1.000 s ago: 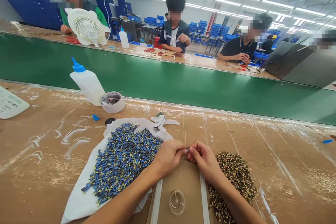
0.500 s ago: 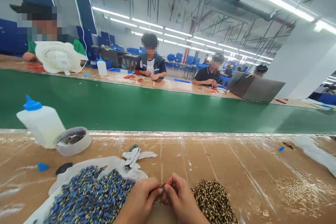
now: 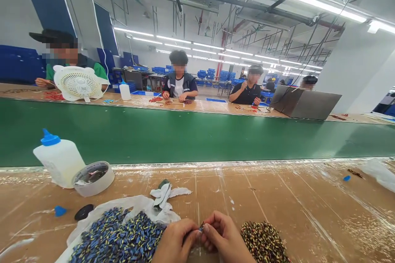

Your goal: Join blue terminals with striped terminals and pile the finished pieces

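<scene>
My left hand (image 3: pixel 177 240) and my right hand (image 3: pixel 224 238) meet at the bottom middle, fingertips pinched together on one small dark part (image 3: pixel 201 227). A heap of blue and yellow parts (image 3: pixel 119 238) lies on a white plastic sheet (image 3: pixel 129 205) just left of my left hand. Right of my right hand lies a heap of dark brown and yellow parts (image 3: pixel 263 242). Both wrists are cut off by the frame's lower edge.
A white squeeze bottle with a blue cap (image 3: pixel 58 158) and a tape roll (image 3: pixel 92 177) stand at the left. A green conveyor belt (image 3: pixel 197 133) runs across the middle. Beyond it several people sit at a bench with a white fan (image 3: pixel 77 83).
The view has tilted up, so my hands and both heaps have slid toward the bottom edge. My fingers stay pinched on the small part.
</scene>
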`<state>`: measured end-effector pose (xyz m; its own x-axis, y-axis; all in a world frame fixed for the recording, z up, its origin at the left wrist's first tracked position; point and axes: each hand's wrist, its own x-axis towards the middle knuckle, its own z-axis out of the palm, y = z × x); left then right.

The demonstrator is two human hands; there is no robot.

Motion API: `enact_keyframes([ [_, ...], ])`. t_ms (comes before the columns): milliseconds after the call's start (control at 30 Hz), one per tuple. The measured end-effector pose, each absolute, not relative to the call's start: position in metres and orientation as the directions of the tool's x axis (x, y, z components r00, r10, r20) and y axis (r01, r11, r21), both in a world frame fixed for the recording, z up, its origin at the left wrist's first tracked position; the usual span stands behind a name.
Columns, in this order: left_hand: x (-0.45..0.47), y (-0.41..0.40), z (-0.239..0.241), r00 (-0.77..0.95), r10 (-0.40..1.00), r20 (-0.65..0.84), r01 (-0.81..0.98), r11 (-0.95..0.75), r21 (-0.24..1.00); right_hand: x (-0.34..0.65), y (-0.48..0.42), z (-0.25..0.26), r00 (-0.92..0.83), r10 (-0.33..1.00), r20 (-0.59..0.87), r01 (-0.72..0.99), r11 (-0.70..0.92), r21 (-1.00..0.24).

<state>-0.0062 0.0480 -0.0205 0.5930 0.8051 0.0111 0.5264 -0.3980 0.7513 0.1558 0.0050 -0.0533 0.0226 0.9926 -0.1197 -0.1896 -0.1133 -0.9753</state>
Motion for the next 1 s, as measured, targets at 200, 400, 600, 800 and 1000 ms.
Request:
enact_keyframes([
  [200, -0.006, 0.046, -0.024, 0.581, 0.814, 0.006, 0.571, -0.413, 0.710, 0.159, 0.001, -0.057, -0.060, 0.993, -0.105, -0.129, -0.112, -0.985],
  [400, -0.005, 0.043, -0.026, 0.616, 0.788, -0.017, 0.592, -0.449, 0.669, 0.159, -0.004, -0.055, -0.087, 0.996, -0.033, 0.000, -0.033, -0.999],
  [600, -0.006, 0.042, -0.021, 0.625, 0.780, -0.029, 0.588, -0.446, 0.675, 0.158, -0.005, -0.054, -0.080, 0.997, 0.004, 0.071, 0.010, -0.997],
  [800, -0.005, 0.041, -0.012, 0.605, 0.796, -0.012, 0.551, -0.407, 0.728, 0.155, -0.002, -0.051, -0.047, 0.998, -0.032, -0.153, -0.039, -0.987],
  [1000, -0.005, 0.042, -0.014, 0.640, 0.768, 0.009, 0.536, -0.455, 0.711, 0.155, 0.000, -0.048, 0.039, 0.997, -0.065, -0.218, -0.055, -0.974],
])
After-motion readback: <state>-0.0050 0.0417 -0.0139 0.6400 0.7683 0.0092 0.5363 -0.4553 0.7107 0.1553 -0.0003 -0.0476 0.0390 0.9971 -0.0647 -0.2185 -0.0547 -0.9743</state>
